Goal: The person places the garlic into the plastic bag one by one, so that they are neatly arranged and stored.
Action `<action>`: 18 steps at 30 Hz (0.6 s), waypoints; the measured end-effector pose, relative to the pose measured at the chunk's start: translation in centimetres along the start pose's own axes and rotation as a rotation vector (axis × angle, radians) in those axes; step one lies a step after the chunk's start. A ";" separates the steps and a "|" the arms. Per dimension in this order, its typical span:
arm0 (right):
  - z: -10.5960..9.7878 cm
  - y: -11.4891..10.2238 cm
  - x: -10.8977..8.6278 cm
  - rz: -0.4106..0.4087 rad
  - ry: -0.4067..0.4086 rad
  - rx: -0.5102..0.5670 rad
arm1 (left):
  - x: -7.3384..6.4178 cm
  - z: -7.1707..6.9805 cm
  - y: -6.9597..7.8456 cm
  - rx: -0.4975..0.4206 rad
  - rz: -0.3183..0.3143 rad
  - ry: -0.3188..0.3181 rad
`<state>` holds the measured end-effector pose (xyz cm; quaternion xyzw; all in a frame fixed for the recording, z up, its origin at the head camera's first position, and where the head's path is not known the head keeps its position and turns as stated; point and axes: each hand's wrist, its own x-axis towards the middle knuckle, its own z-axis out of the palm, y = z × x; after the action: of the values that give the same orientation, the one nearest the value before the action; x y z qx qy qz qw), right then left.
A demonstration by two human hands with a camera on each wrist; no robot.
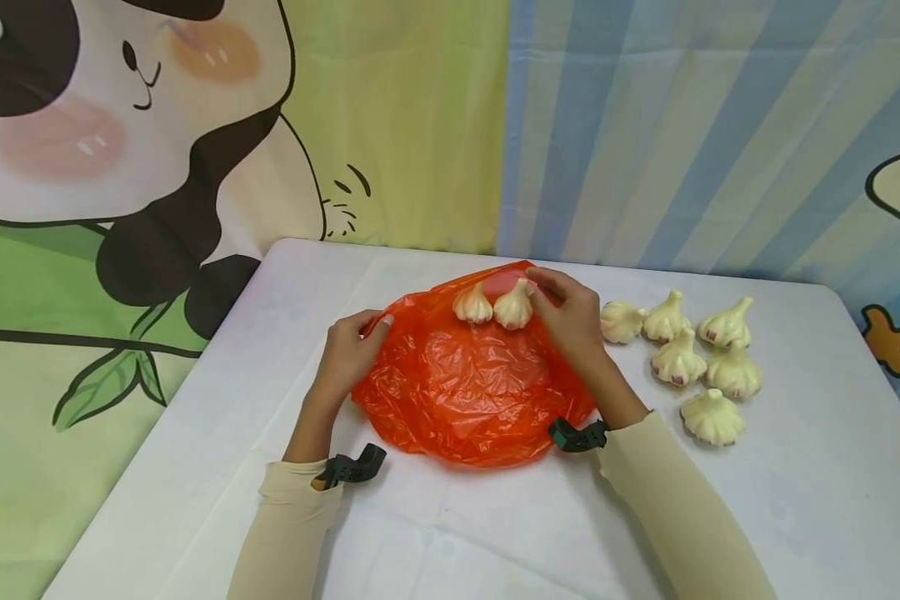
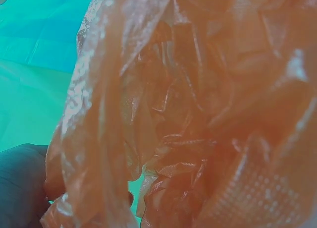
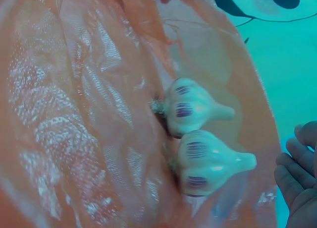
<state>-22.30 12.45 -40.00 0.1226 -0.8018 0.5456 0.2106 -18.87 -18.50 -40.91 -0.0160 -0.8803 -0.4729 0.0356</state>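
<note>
Head view: L hand (image 1: 352, 354) is pinching the rim of the red plastic bag (image 1: 487, 392) btwn thumb & fingers, centre-left of frame; R hand (image 1: 570, 312) is hovering at the bag's upper-right edge, near the stem of 1 of 2 garlic bulbs (image 1: 513, 307). Those 2 are resting on the film just below the bag's upper edge, around frame centre; 6 other bulbs (image 1: 677, 358) are sitting centre-right on the white table (image 1: 195, 500). L wrist view: crumpled film is filling most of frame, w/ L hand showing at lower left, fingers mostly hidden; no garlic showing. R wrist view: both bulbs are lying on film, right of & below centre; R hand is hanging at the right edge, fingers loosely bent, holding no garlic; can't tell if they're touching the rim. Risk: if L hand's pinch is slipping, the film could be sagging & tipping bulbs out; a hard tug could be tearing thin plastic.
</note>
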 end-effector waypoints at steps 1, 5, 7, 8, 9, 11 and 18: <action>-0.2 -0.3 -0.1 -0.009 -0.001 -0.001 | 0.0 0.0 0.0 0.001 0.000 0.000; -1.1 -2.2 -0.4 -0.050 0.007 0.015 | 0.0 -0.2 0.0 0.002 0.003 -0.005; -1.6 -3.5 -0.7 -0.060 0.014 0.018 | -0.1 -0.4 0.0 0.001 0.005 0.004; -1.8 -4.1 -0.8 -0.056 0.019 0.020 | -0.1 -0.5 0.0 0.001 0.007 0.009; -2.1 -4.7 -0.9 -0.051 0.023 0.013 | -0.1 -0.5 0.0 0.001 0.009 0.013; -2.6 -5.3 -1.1 -0.039 0.033 0.004 | 0.0 -0.6 0.0 0.001 0.013 0.020; -4.6 -4.7 -1.9 -0.036 0.077 -0.016 | 0.0 -0.6 0.0 -0.004 -0.006 0.003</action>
<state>-17.69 14.93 -35.57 0.1142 -0.7950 0.5398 0.2521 -18.81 -18.99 -40.62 -0.0128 -0.8794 -0.4746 0.0356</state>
